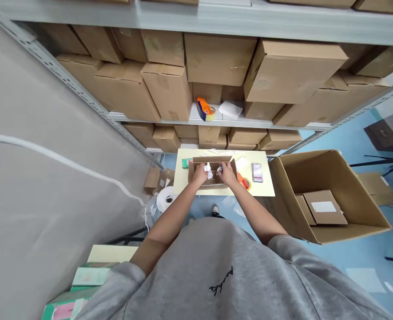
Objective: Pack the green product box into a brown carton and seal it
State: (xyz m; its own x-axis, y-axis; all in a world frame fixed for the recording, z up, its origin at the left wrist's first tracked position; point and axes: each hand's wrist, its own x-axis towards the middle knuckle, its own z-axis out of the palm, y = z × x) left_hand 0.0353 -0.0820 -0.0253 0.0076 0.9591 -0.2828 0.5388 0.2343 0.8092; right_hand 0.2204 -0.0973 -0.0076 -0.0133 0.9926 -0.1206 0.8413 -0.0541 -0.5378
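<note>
An open cardboard box [212,186] sits on a small pale yellow table [185,188]. Both of my hands reach into it. At the left side of the box, my left hand [200,173] is closed on a piece of crumpled white paper [208,170]. My right hand [227,173], at the right side, grips a small crumpled wad with white and dark patches [220,169], which looks like paper. A small green box [186,163] lies beside the carton on the left. To the right are an orange tape dispenser [245,182] and a phone-like device [257,172].
A metal shelf rack [196,17] full of cardboard boxes rises beyond the table; another tape dispenser [204,109] rests on it. On the right stands a large open carton [287,209] with smaller boxes inside. A white roll [164,199] is near the wall on the left.
</note>
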